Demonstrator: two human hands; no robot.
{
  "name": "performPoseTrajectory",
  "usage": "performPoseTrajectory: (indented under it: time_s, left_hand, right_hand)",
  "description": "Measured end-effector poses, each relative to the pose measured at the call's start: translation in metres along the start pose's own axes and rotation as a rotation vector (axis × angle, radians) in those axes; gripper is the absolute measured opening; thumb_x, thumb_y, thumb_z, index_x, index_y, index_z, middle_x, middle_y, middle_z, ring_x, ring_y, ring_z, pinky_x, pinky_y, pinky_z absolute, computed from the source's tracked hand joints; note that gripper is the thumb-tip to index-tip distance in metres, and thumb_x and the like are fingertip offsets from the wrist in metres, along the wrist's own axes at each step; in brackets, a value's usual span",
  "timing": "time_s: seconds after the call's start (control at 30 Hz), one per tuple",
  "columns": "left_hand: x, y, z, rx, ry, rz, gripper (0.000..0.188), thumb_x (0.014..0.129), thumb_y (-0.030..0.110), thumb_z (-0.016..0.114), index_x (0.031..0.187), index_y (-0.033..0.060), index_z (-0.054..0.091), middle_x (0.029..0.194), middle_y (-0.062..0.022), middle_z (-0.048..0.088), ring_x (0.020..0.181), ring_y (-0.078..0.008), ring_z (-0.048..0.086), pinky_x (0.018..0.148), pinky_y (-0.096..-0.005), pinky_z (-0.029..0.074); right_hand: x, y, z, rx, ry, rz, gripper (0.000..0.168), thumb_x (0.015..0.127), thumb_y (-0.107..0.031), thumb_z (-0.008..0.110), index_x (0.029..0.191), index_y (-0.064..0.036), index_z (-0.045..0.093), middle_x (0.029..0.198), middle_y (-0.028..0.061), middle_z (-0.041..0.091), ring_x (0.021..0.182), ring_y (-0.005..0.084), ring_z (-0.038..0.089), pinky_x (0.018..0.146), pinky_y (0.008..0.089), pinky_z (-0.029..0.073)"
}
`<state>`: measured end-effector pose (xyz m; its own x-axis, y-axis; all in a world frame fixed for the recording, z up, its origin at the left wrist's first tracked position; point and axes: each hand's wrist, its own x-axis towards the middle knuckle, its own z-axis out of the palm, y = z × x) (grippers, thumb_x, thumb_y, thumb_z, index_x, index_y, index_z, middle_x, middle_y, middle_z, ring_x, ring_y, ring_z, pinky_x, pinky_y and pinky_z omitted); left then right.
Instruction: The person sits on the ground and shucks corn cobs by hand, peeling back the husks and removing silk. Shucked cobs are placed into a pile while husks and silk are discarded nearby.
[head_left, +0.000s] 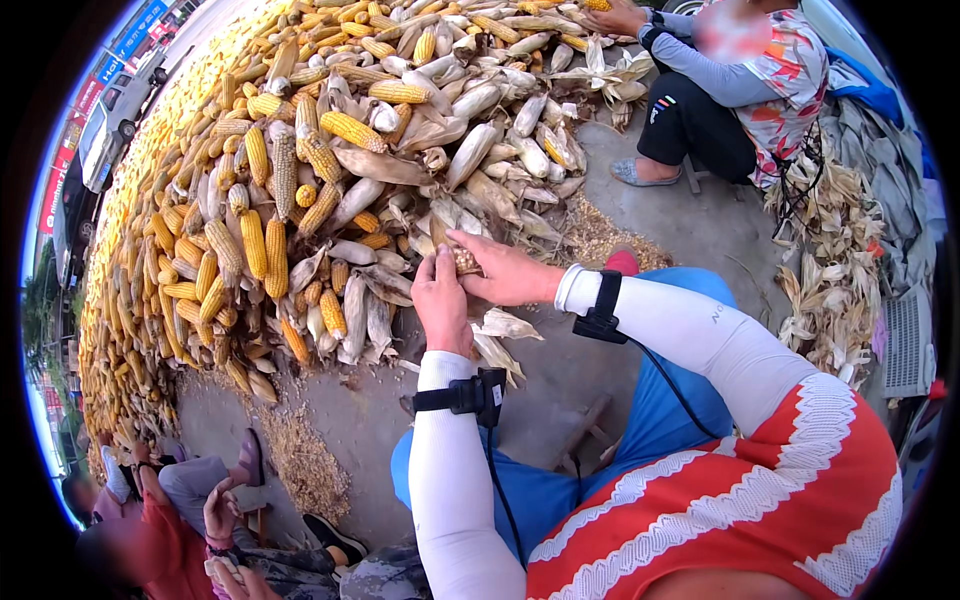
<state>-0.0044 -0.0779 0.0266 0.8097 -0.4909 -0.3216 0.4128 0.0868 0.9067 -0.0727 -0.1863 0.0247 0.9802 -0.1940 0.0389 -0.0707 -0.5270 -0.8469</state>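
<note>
My left hand (442, 309) and my right hand (511, 271) meet at the near edge of a corn heap. Between them is a partly husked ear of corn (466, 260), its pale kernels showing past my right fingers. Much of the ear is covered by my hands. My left fingers are curled around it, while the right thumb and fingers grip it from the other side. Dry husk leaves (506, 325) hang below my hands. Just left of them lie unhusked ears (366, 315) and a bare yellow ear (332, 313).
The large corn heap (315, 142) mixes bare and husked ears. Loose kernels (304, 457) lie on the concrete floor (375, 435). One co-worker (750, 97) sits at upper right, others (180, 547) at lower left. Stripped husks (825, 300) and a grey plastic crate (906, 349) are at right.
</note>
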Motion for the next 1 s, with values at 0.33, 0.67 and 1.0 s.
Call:
performPoseTrajectory:
  time_s: [0.33, 0.67, 1.0]
  left_hand:
    - [0.002, -0.004, 0.000, -0.110, 0.177, -0.021, 0.034, 0.098, 0.024, 0.042, 0.110, -0.0068, 0.051, 0.097, -0.0121, 0.060, 0.082, -0.0175, 0.059, 0.070, -0.0304, 0.049]
    - [0.006, -0.016, 0.002, -0.228, 0.191, 0.032, 0.031, 0.099, 0.024, 0.040, 0.102, -0.0032, 0.053, 0.093, -0.0090, 0.058, 0.079, -0.0160, 0.056, 0.071, -0.0309, 0.047]
    - [0.005, -0.012, -0.007, -0.069, 0.241, 0.000, 0.033, 0.099, 0.027, 0.040, 0.094, -0.0026, 0.054, 0.086, -0.0074, 0.057, 0.076, -0.0143, 0.054, 0.070, -0.0300, 0.045]
  right_hand:
    - [0.000, -0.005, 0.003, 0.071, 0.186, -0.006, 0.042, 0.080, -0.025, 0.062, 0.114, -0.001, 0.053, 0.105, 0.0205, 0.060, 0.099, 0.0343, 0.058, 0.088, 0.0390, 0.046]
    - [0.006, 0.013, -0.012, -0.267, 0.170, -0.024, 0.033, 0.080, -0.019, 0.056, 0.107, -0.001, 0.055, 0.098, 0.0203, 0.061, 0.093, 0.0354, 0.060, 0.081, 0.0411, 0.049]
    - [-0.006, -0.018, -0.034, -0.598, -0.183, 0.034, 0.045, 0.078, -0.038, 0.067, 0.109, -0.007, 0.057, 0.091, 0.0132, 0.059, 0.087, 0.0333, 0.060, 0.072, 0.0428, 0.048]
